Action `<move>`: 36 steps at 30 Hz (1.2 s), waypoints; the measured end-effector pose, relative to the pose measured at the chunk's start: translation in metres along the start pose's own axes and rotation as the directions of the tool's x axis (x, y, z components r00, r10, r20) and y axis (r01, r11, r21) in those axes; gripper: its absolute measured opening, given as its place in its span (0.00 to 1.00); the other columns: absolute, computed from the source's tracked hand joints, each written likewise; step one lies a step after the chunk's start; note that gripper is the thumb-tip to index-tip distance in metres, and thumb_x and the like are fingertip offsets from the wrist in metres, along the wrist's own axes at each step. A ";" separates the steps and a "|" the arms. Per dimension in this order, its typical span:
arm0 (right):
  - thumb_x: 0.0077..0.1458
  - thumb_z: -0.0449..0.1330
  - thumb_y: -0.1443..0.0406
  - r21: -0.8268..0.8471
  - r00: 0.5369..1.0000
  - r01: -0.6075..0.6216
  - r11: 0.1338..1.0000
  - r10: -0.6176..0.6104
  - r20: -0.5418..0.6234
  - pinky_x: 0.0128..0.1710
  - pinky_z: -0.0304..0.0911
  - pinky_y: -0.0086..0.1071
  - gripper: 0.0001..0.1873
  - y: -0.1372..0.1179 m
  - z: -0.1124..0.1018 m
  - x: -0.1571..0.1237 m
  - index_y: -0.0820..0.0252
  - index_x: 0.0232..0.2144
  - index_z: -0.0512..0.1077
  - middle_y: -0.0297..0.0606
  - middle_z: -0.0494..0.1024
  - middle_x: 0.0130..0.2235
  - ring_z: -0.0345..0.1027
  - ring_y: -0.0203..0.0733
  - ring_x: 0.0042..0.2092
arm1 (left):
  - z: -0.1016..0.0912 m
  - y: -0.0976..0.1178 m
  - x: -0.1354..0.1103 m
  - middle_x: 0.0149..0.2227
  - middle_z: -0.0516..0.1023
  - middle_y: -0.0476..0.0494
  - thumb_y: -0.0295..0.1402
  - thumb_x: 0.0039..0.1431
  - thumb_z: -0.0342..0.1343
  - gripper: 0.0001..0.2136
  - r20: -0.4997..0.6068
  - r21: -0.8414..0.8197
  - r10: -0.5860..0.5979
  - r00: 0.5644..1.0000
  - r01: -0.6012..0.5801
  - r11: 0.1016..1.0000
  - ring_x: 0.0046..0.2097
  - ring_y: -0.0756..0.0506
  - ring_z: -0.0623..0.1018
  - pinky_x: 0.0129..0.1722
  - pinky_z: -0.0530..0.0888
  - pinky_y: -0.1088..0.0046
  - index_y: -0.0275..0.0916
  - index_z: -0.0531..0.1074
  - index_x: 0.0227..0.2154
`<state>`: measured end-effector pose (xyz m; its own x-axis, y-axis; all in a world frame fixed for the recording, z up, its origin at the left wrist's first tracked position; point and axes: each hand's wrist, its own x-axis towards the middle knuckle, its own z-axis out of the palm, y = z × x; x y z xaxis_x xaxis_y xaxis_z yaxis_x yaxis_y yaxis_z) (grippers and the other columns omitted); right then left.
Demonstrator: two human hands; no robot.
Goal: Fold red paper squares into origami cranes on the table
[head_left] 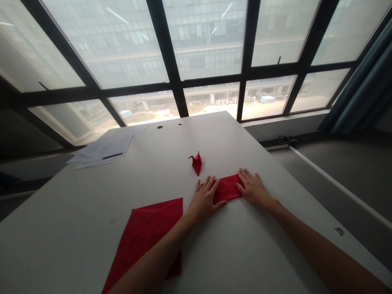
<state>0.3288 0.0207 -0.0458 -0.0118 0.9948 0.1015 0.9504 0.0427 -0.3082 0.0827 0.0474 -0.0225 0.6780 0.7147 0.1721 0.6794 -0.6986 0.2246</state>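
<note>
A folded red paper strip [227,188] lies on the white table [92,212] in front of me. My left hand [204,199] lies flat on its left end with fingers stretched out. On the strip's right end my right hand [252,188] presses flat, fingers spread. A small red paper crane [196,162] stands just beyond the strip, apart from both hands. A large red sheet [147,237], creased, lies to the near left, partly under my left forearm.
A pile of white papers [104,151] sits at the table's far left corner. Two round cable holes [159,127] are near the far edge. Large windows rise behind; the table's right edge drops to a grey floor.
</note>
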 end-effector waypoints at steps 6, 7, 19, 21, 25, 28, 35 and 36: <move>0.65 0.50 0.59 0.014 0.999 -0.033 0.999 0.033 0.040 0.66 0.37 0.60 0.31 -0.003 -0.008 0.005 0.61 0.67 0.54 0.50 0.53 0.69 0.42 0.53 0.70 | -0.005 0.000 0.002 0.67 0.61 0.40 0.49 0.64 0.53 0.28 0.013 -0.100 0.094 0.995 -0.092 0.991 0.68 0.38 0.59 0.67 0.56 0.54 0.45 0.62 0.64; 0.65 0.50 0.59 0.021 0.998 -0.042 0.999 0.041 0.048 0.66 0.38 0.60 0.31 -0.003 -0.011 0.005 0.61 0.67 0.55 0.51 0.52 0.69 0.43 0.54 0.70 | -0.004 0.000 0.002 0.67 0.62 0.40 0.49 0.65 0.53 0.27 0.000 -0.106 0.095 0.995 -0.095 0.990 0.68 0.38 0.60 0.67 0.57 0.54 0.46 0.63 0.63; 0.52 0.62 0.65 0.319 0.980 0.180 0.931 -0.142 -0.137 0.66 0.43 0.58 0.24 0.017 -0.015 -0.016 0.54 0.53 0.74 0.45 0.69 0.61 0.58 0.55 0.64 | -0.006 0.001 0.006 0.64 0.66 0.42 0.42 0.69 0.49 0.18 -0.029 -0.126 0.089 0.996 -0.092 0.988 0.66 0.39 0.63 0.65 0.60 0.52 0.48 0.70 0.58; 0.51 0.60 0.69 0.375 0.968 0.202 0.905 -0.126 -0.217 0.64 0.51 0.52 0.20 0.017 -0.013 -0.016 0.55 0.47 0.77 0.43 0.74 0.57 0.64 0.52 0.60 | -0.007 0.002 0.007 0.64 0.67 0.41 0.43 0.68 0.52 0.17 -0.029 -0.134 0.114 0.993 -0.117 0.984 0.66 0.38 0.63 0.65 0.60 0.51 0.48 0.72 0.56; 0.54 0.60 0.67 0.495 0.939 0.237 0.836 -0.066 -0.339 0.58 0.62 0.45 0.09 0.015 -0.017 -0.017 0.55 0.37 0.79 0.42 0.77 0.50 0.68 0.49 0.55 | -0.011 0.008 0.005 0.62 0.70 0.42 0.42 0.65 0.55 0.17 -0.057 -0.148 0.170 0.984 -0.177 0.973 0.65 0.38 0.65 0.64 0.63 0.53 0.47 0.73 0.54; 0.57 0.60 0.63 0.535 0.918 0.251 0.807 -0.022 -0.397 0.56 0.63 0.46 0.08 0.013 -0.021 -0.017 0.55 0.38 0.78 0.43 0.77 0.49 0.69 0.49 0.53 | -0.012 0.011 0.004 0.58 0.74 0.44 0.37 0.67 0.53 0.16 -0.087 -0.171 0.185 0.979 -0.198 0.965 0.63 0.40 0.69 0.62 0.66 0.56 0.47 0.73 0.55; 0.54 0.64 0.56 0.568 0.915 0.114 0.815 0.137 -0.379 0.54 0.65 0.50 0.37 0.010 -0.017 -0.017 0.57 0.63 0.60 0.49 0.73 0.55 0.68 0.53 0.55 | -0.011 0.006 0.009 0.49 0.80 0.45 0.37 0.67 0.49 0.14 -0.179 -0.454 -0.050 0.983 -0.037 0.890 0.50 0.42 0.79 0.49 0.74 0.67 0.45 0.81 0.39; 0.53 0.65 0.56 0.588 0.927 0.096 0.803 0.144 -0.347 0.53 0.67 0.49 0.38 0.009 -0.017 -0.018 0.56 0.63 0.59 0.48 0.74 0.53 0.70 0.52 0.53 | -0.011 0.004 0.010 0.46 0.81 0.44 0.38 0.67 0.49 0.15 -0.176 -0.512 -0.099 0.979 -0.006 0.859 0.44 0.43 0.80 0.44 0.75 0.70 0.42 0.81 0.34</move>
<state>0.3432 0.0019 -0.0348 0.2338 0.8957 0.3783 0.5792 0.1842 -0.7941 0.0895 0.0521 -0.0095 0.5474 0.7751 0.3154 0.4358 -0.5858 0.6833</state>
